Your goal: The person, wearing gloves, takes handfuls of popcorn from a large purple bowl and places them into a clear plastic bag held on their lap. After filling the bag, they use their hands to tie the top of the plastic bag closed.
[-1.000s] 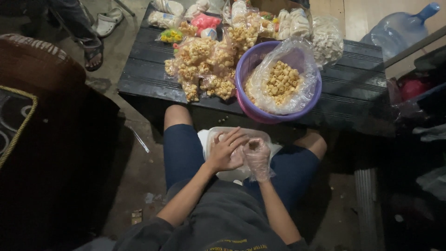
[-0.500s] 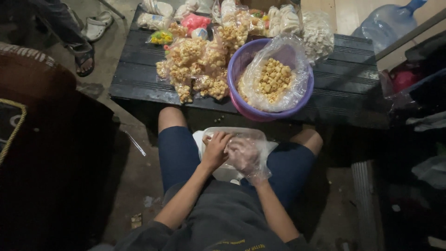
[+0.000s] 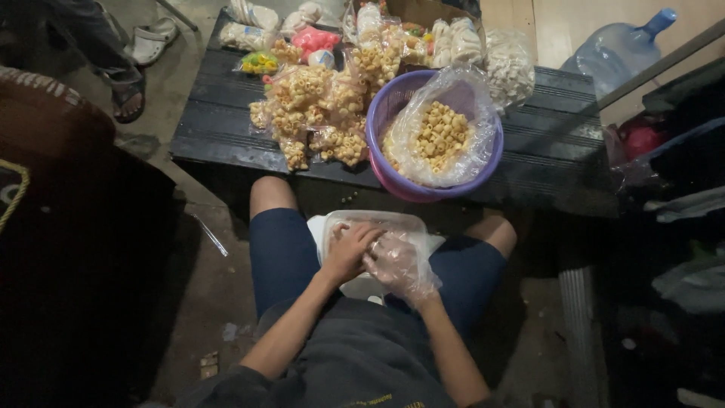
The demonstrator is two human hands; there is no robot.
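Head view looks down on my lap, where both my hands meet over a clear thin plastic bag (image 3: 377,227) lying across my thighs. My bare left hand (image 3: 349,253) lies flat on the bag, fingers spread and pressing down. My right hand (image 3: 399,264), covered in a loose transparent plastic glove, sits just beside it, touching it, with fingers curled onto the same bag; I cannot tell whether it actually pinches the plastic. Ahead of my hands, beyond my knees, stands a low dark slatted counter (image 3: 219,128). On it, straight ahead of my right hand, sits a round purple plastic basin (image 3: 393,177) lined with clear plastic and holding pale yellow ring-shaped snacks (image 3: 442,136). Ahead of my left hand, touching the basin's side, lies a heap of small clear packets filled with the same yellow snacks (image 3: 317,113). Far ahead to the right lies a large blue-capped clear water jug (image 3: 615,57).
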